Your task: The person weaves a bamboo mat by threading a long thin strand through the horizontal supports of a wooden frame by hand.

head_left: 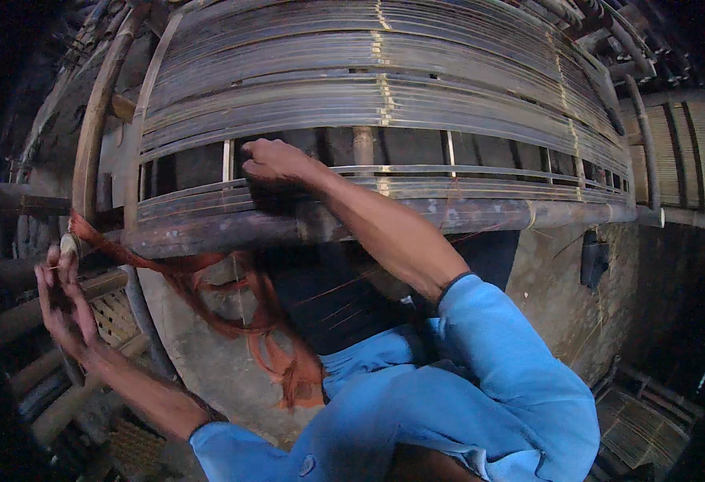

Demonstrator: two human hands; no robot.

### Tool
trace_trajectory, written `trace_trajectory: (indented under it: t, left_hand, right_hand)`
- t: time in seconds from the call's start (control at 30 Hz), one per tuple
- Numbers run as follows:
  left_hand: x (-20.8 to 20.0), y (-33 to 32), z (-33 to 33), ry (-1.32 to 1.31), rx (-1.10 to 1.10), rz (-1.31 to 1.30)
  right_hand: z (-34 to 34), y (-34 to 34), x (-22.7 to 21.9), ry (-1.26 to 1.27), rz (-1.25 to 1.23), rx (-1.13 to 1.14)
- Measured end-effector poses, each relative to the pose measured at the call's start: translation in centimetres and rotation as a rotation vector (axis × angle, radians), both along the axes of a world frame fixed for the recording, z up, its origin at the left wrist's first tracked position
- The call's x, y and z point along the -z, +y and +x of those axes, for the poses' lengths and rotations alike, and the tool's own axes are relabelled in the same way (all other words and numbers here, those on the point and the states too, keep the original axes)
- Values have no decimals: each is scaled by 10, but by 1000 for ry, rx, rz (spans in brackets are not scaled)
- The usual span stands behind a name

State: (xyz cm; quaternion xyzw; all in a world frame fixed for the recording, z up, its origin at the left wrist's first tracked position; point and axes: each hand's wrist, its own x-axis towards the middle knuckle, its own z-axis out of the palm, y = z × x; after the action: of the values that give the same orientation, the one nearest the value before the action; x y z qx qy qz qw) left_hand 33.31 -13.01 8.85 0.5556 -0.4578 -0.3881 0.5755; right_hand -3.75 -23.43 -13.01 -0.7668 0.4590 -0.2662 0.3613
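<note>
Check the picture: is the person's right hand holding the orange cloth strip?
No. The right hand rests up on the bamboo slats, while the orange strip hangs below, nearer the left hand.

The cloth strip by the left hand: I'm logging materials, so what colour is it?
Orange-red, plain, no pattern; the strip shows best in the head view.

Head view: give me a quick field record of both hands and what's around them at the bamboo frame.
left hand: raised at the frame's left end, fingers spread, at the end of the orange-red fibre strand
right hand: reaching across, resting on the lower bamboo slats
fibre strand: hangs loose from the thick bamboo pole down toward the blue sleeves
upper slats: stacked in curved rows, tied with pale bindings
grip: neither hand's hold is clear
</note>
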Motion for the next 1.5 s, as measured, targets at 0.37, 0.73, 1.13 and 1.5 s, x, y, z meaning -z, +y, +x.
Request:
trace_trajectory:
  t: [0.37, 0.73, 1.13, 1.5]
  left_hand:
    - [202, -149, -149, -1236, 358, 290]
    - [115, -131, -134, -704, 628, 468]
    - [131, -74, -162, -455, 549, 38]
    - [12, 83, 13, -1188, -129, 165]
  right_hand:
    - [40, -21, -24, 276, 412, 145]
    - [-3, 14, -32, -9, -182, 156]
    - [-15, 32, -75, -290, 126, -28]
    - [-2, 19, -64, -214, -146, -8]
